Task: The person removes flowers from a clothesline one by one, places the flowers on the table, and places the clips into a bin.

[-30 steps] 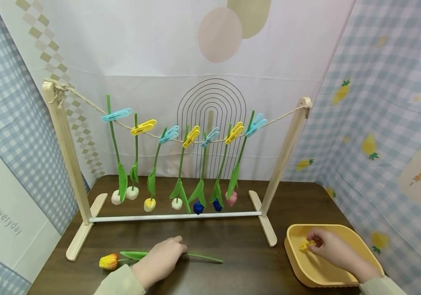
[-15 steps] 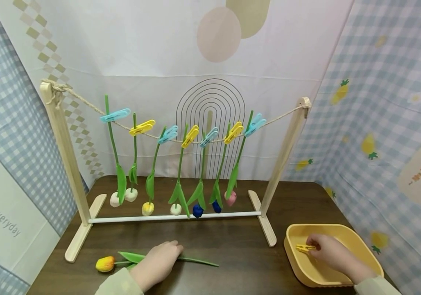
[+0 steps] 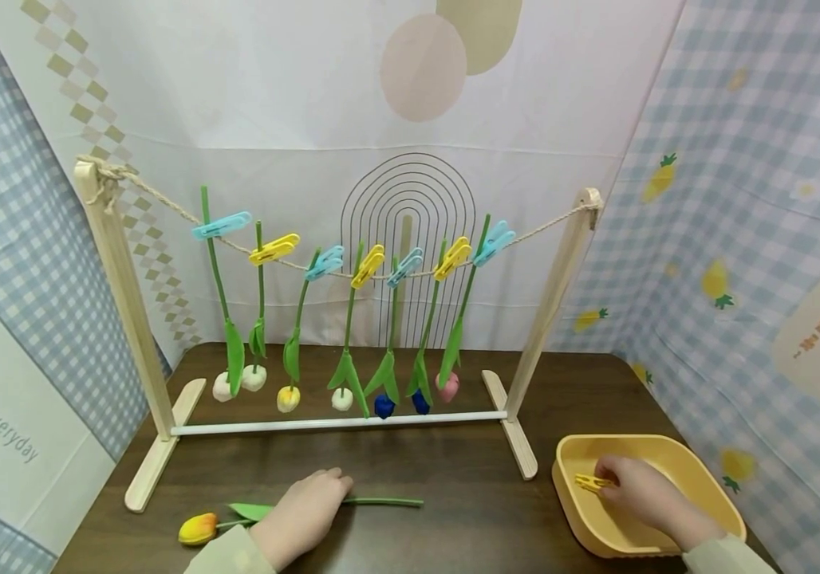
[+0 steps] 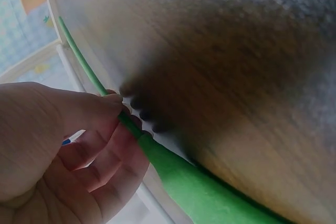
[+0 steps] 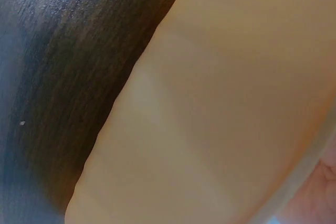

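Observation:
A yellow-orange artificial tulip (image 3: 198, 528) lies along the front of the table, bloom to the left. My left hand (image 3: 305, 510) covers the middle of it; in the left wrist view thumb and fingers pinch the green stem (image 4: 84, 59) just above the leaf (image 4: 194, 187). On the right, my right hand (image 3: 643, 494) reaches into a yellow plastic basin (image 3: 569, 518) and holds a yellow clothespin (image 3: 589, 481) by one end. The basin's outer wall (image 5: 199, 108) fills most of the right wrist view, hiding the clothespin there.
A wooden rack with a left post (image 3: 123, 303) and right post (image 3: 549, 311) stands behind, joined by a white rod (image 3: 338, 424). From its sagging rope (image 3: 166, 199), several tulips hang upside down on blue and yellow clothespins (image 3: 275, 249).
My right hand has turned the yellow clothespin so it points left inside the basin. The left hand and the tulip have shifted slightly left and down in the view.

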A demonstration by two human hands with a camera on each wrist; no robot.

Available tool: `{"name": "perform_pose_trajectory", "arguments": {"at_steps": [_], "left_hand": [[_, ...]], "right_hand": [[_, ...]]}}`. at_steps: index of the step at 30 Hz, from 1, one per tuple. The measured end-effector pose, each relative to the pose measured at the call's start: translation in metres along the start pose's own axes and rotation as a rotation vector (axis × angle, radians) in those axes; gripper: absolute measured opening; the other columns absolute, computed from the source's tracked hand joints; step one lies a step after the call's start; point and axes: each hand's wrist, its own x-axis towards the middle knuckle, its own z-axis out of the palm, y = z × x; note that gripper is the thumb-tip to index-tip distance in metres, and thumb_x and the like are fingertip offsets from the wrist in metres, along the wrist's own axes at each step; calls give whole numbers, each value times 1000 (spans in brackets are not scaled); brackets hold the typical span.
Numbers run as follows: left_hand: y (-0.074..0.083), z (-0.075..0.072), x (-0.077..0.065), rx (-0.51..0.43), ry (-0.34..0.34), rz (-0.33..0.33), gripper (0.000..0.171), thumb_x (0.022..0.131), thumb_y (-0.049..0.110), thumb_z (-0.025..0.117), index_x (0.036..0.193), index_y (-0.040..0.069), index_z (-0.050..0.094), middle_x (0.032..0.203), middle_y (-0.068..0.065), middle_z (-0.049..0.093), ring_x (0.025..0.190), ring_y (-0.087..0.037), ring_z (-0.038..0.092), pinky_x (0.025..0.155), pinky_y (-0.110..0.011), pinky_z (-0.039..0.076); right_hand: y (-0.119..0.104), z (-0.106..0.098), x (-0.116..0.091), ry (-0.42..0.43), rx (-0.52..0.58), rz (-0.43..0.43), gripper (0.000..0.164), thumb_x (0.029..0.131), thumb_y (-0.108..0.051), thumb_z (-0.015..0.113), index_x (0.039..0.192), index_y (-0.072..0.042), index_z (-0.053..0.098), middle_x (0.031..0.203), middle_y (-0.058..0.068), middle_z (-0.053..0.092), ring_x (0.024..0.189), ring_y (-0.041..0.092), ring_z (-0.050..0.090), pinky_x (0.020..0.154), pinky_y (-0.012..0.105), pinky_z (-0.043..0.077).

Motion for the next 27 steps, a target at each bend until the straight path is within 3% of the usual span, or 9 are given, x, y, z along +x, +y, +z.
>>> {"name": "perform_pose_trajectory", "arguments": {"at_steps": [11, 15, 20, 24, 27], "left_hand": [[-1, 0, 1, -8, -13, -4, 17, 81, -8, 65, 87, 8, 67, 78, -2, 56, 72, -22, 59, 62, -36, 52], [-2, -2, 1, -35, -25, -3, 11, 82, -2, 67, 86, 8, 67, 77, -1, 55, 72, -21, 58, 62, -35, 51], [-4, -5, 2, -90, -35, 1, 8, 82, 12, 74, 86, 11, 67, 78, 3, 54, 71, -17, 56, 61, -33, 50], [-3, -12, 5, -121, -3, 12, 14, 85, 24, 74, 90, 13, 67, 81, 6, 53, 72, -13, 55, 61, -32, 49], [1, -22, 10, -167, 29, 3, 27, 89, 37, 69, 102, 13, 67, 90, 5, 58, 80, -12, 58, 65, -34, 51]], "right_hand": [[-1, -1, -3, 30, -3, 13, 16, 79, -8, 75, 86, -12, 62, 77, -7, 57, 69, 7, 50, 61, 33, 46], [-7, -9, -2, 15, 36, 76, 12, 83, -13, 74, 91, -11, 65, 83, -4, 62, 76, 13, 57, 67, 37, 49], [-14, -26, 1, 27, 87, 83, 18, 90, -26, 69, 97, -10, 66, 89, -2, 65, 82, 17, 61, 70, 39, 52], [-26, -45, 0, 112, 44, 14, 26, 92, -40, 65, 99, -15, 68, 91, -5, 65, 84, 16, 61, 71, 39, 52], [-40, -61, 0, 218, 2, -62, 30, 90, -46, 65, 101, -18, 68, 95, -6, 66, 86, 17, 63, 73, 41, 53]]}}
